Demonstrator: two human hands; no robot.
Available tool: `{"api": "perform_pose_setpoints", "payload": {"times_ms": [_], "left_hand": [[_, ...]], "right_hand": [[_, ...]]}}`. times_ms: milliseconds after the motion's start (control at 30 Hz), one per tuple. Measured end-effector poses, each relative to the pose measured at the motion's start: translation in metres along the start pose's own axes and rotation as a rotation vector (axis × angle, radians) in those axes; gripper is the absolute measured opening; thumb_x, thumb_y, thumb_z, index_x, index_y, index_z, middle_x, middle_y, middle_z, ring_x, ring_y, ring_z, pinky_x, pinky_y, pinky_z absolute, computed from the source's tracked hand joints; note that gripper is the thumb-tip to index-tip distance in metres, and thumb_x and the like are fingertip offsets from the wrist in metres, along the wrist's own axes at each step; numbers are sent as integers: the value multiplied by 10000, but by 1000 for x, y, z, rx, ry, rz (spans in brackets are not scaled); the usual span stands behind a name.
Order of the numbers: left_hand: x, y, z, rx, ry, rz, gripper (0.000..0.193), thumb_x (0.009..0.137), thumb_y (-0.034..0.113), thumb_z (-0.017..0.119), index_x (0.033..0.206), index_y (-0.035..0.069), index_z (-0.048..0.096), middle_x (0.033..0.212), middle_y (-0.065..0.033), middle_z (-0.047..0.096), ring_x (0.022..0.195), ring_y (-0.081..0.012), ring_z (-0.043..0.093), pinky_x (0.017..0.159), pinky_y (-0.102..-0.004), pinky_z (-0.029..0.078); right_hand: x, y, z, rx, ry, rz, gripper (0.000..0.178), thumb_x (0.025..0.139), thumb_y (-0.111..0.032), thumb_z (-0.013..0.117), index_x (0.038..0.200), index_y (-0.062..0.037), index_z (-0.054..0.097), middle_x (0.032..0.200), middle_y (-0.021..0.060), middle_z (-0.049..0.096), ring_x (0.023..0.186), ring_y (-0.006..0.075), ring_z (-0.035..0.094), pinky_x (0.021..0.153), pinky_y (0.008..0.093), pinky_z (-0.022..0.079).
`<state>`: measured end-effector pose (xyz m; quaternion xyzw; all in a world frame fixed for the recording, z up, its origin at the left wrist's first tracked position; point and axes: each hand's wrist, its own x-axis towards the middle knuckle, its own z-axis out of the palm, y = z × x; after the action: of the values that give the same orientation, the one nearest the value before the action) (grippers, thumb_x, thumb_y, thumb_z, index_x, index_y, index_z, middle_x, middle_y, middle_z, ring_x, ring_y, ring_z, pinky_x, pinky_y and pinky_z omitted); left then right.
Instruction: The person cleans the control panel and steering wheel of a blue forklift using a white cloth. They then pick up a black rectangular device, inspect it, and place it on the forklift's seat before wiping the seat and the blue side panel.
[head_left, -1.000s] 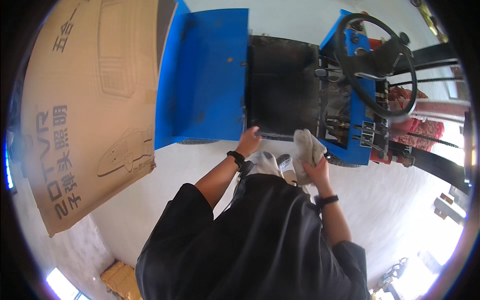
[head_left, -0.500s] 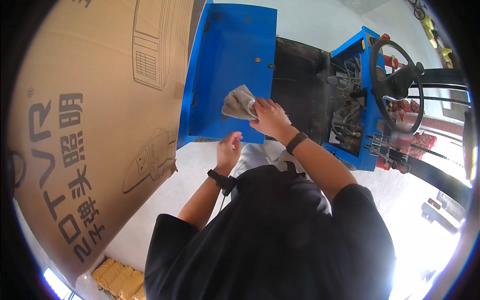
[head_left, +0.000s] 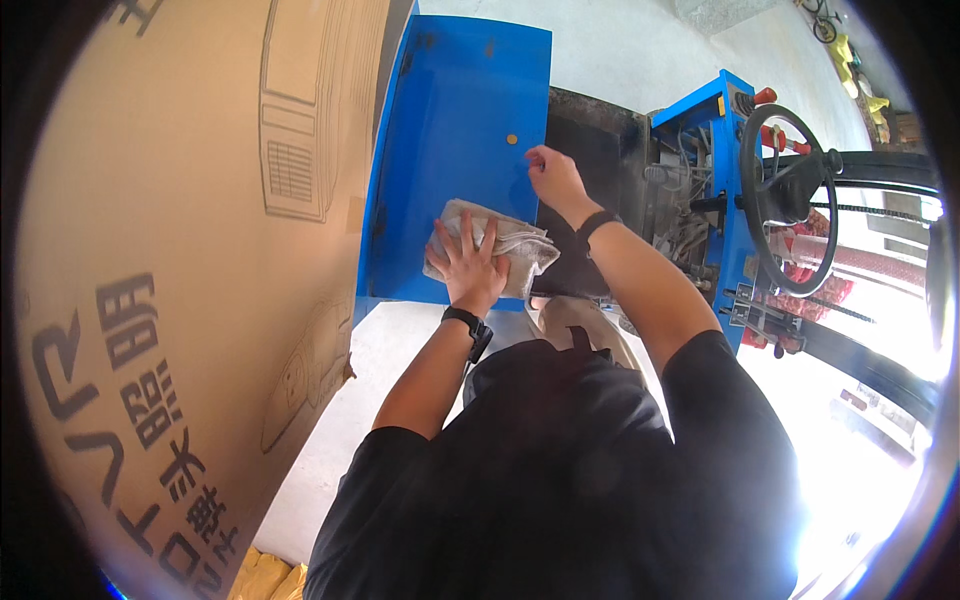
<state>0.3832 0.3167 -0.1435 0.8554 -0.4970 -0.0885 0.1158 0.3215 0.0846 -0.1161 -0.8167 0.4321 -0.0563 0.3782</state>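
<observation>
My left hand [head_left: 468, 265] lies flat with its fingers spread on a grey-white cloth [head_left: 528, 250]. The cloth is spread out in loose folds on the near part of a blue metal panel [head_left: 470, 100], and its right end bunches up at the panel's edge. My right hand [head_left: 556, 180] hovers off the cloth, above the panel's right edge. Its fingers are curled in, and nothing shows in them. A small orange-yellow round spot [head_left: 512, 139] marks the panel just beyond that hand.
A large cardboard box [head_left: 200, 250] stands close along the left. Right of the panel lies a dark recessed floor [head_left: 600, 140], then a blue housing [head_left: 733, 150] with exposed hoses and a black steering wheel [head_left: 790, 190]. Yellow bundled material [head_left: 262, 578] sits at the lower left.
The cloth, bunched in my right hand before, now lies spread on the panel under my left hand. My right hand has let go and moved away, up and to the right.
</observation>
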Motion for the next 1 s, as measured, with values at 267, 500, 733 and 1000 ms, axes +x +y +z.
{"api": "perform_pose_setpoints", "payload": {"times_ms": [267,500,733,1000], "left_hand": [[12,7,2,103,-147,-46,743,900,436,583,1596,301,361,1677,-130,204,1502,-568,143,1114,-796,167],[18,10,2,123,-223,-74,763,911,466,586,1611,295,334,1684,-132,178,1507,-572,112,1117,-799,143],[20,9,7,105,-208,-60,847,872,476,648,1622,283,307,1683,-147,152,1493,-592,117,1108,-803,170],[17,5,11,114,-180,-26,831,871,473,645,1613,304,310,1681,-148,177,1486,-593,145,1109,-795,181]], "right_hand": [[45,-10,-2,-378,4,-79,244,966,-186,604,1188,-91,632,1131,163,654,1036,388,679,885,500,563],[62,0,16,-373,-51,-105,143,978,-188,588,1052,-72,625,1051,160,636,1020,390,668,848,500,564],[53,13,17,-180,-96,-31,167,892,-190,721,958,-42,682,987,152,701,926,387,695,770,482,565],[-53,23,22,148,-330,6,191,763,-187,819,874,-40,767,791,156,737,691,296,718,674,378,559]]}}
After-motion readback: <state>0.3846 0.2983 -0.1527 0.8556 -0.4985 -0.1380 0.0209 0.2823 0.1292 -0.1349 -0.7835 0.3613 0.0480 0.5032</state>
